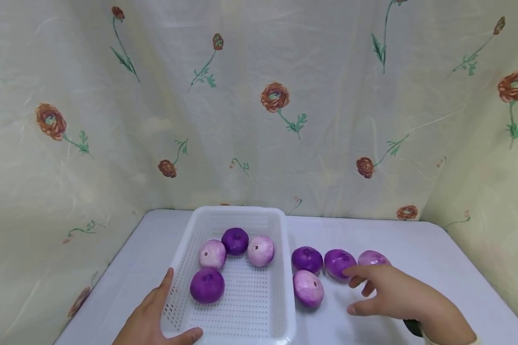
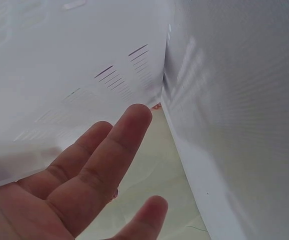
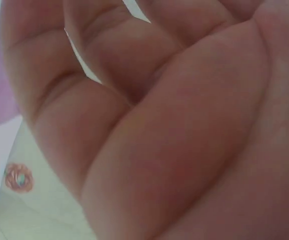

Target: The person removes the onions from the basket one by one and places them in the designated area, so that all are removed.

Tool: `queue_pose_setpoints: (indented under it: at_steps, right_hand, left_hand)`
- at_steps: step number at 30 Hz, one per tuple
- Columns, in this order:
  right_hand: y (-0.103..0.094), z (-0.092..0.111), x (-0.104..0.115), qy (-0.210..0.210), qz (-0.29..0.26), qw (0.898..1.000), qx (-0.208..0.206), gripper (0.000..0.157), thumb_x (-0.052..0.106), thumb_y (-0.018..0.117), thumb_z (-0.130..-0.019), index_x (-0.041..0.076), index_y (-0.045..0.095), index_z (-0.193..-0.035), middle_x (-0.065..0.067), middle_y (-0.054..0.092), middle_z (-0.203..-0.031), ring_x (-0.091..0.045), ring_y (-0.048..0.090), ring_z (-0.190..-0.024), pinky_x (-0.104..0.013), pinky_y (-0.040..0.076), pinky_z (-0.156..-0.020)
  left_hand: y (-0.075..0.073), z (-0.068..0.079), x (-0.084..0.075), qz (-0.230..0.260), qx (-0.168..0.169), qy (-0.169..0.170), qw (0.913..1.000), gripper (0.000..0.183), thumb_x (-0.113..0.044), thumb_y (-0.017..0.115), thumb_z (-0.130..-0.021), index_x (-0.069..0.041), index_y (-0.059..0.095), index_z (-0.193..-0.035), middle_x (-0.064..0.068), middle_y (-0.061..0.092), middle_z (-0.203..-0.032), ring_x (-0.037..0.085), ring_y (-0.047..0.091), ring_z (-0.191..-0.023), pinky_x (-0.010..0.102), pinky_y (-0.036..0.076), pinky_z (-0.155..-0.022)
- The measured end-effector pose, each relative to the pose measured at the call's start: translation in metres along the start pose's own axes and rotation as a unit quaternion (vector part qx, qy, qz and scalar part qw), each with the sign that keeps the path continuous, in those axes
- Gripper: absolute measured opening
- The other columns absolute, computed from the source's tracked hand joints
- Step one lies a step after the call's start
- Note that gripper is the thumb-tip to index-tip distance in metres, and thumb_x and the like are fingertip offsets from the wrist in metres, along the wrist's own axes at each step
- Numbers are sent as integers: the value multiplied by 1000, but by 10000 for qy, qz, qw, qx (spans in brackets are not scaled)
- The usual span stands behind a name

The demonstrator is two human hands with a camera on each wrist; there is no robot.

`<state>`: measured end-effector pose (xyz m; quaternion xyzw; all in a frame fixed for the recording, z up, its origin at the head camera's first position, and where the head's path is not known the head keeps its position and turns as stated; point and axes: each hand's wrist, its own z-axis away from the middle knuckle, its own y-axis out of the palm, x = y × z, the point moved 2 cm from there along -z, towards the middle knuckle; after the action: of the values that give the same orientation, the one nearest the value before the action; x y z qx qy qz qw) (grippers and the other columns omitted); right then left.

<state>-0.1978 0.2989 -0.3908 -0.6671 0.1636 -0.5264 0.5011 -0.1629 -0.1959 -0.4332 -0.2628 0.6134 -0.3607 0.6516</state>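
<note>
Nearest, at the near-left corner of the basket [image 1: 289, 311], left hand [image 1: 148, 317] with fingers spread and straight along the outer wall, thumb at the near rim, not curled into a grip. Right of the basket, right hand [image 1: 384, 290] above the tabletop [image 1: 436, 263], fingers loosely bent, thumb well apart, nothing pinched between; dark band [image 1: 412, 327] at the wrist.

Just right of the basket, pinkish onion [image 1: 308, 289]. Inside, toward the basket's left wall, large purple onion [image 1: 207, 285]. A little farther off, in a row leading rightward from the basket: deep violet onion [image 1: 307, 259], magenta onion [image 1: 337, 261] at the right fingertips, contact impossible to tell, then pink onion [image 1: 372, 257], partly hidden by the hand. In the basket's far half, pale onion [image 1: 212, 254] on the left, lilac onion [image 1: 261, 250] on the right, dark onion [image 1: 235, 240] between and slightly beyond.

Behind the basket, flowered curtain [image 1: 224, 134].

Seemingly about midway: four onions inside the basket, four outside on its right. No brands, labels or readable writing anywhere, only printed flowers.
</note>
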Motion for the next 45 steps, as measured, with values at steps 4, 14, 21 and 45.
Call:
queue_pose_setpoints:
  at_steps: [4, 14, 21, 45]
  right_hand:
    - [-8, 6, -6, -163, 123, 9995, -236, 67, 41, 91, -83, 5, 67, -135, 8, 68, -106, -11, 66, -87, -33, 58, -76]
    - [-10, 5, -7, -268, 247, 9976, -589, 64, 50, 88, -85, 12, 68, -133, 11, 67, -108, -9, 66, -90, -33, 59, -78]
    - [-6, -3, 8, -402, 396, 9908, -1234, 64, 54, 87, -85, 20, 68, -135, 13, 70, -110, -4, 65, -92, -31, 59, -79]
    - [2, -130, 120, -915, 1190, 9821, -1142, 47, 42, 85, -88, 18, 72, -126, 6, 75, -103, -12, 68, -90, -36, 58, -78]
  left_hand:
    - [0, 0, 1, -8, 0, 16, 10000, 138, -74, 84, -73, -12, 11, -171, 17, 52, -147, 24, 63, -108, 59, 56, -96]
    - [1, 1, 2, 35, -109, 211, 9997, 136, -74, 84, -73, -13, 11, -171, 17, 51, -149, 26, 63, -112, 59, 55, -97]
    - [0, 4, 2, 65, -355, 454, 9983, 136, -75, 84, -72, -14, 13, -171, 21, 51, -151, 36, 59, -125, 61, 51, -102]
    - [0, 4, -2, 166, -200, 154, 9995, 138, -78, 83, -71, -17, 10, -172, 21, 43, -160, 45, 52, -136, 67, 48, -103]
